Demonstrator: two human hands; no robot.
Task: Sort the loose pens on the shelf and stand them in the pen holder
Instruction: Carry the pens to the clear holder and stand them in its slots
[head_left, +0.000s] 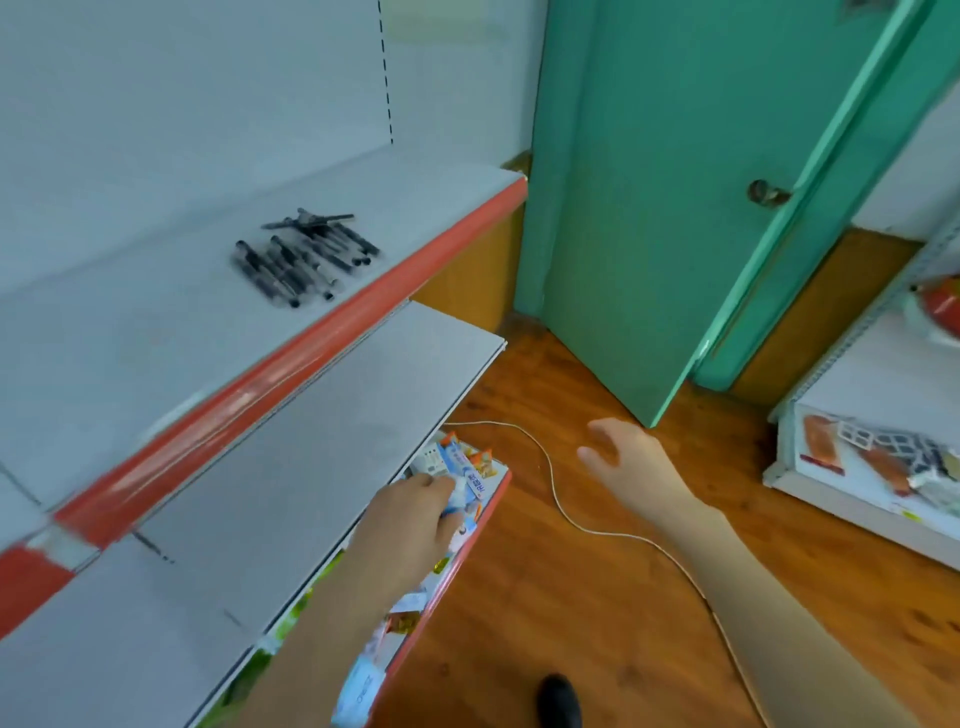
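The loose pens (306, 257) lie in a black heap on the white shelf (156, 332), upper left of centre, well apart from both hands. They look light, stiff, smooth and apt to roll, so a pinch at mid-barrel seems best. At lower centre the left hand (415, 514) curls its fingers on a blue-and-white packet (470, 480); the right hand (618, 452) hangs relaxed and empty over the floor (519, 597). No pen holder shows.

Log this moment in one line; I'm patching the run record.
pens: loose on upper shelf, untouched | left hand: on bottom-shelf packets, grip unclear | right hand: open above floor | pen holder: unseen
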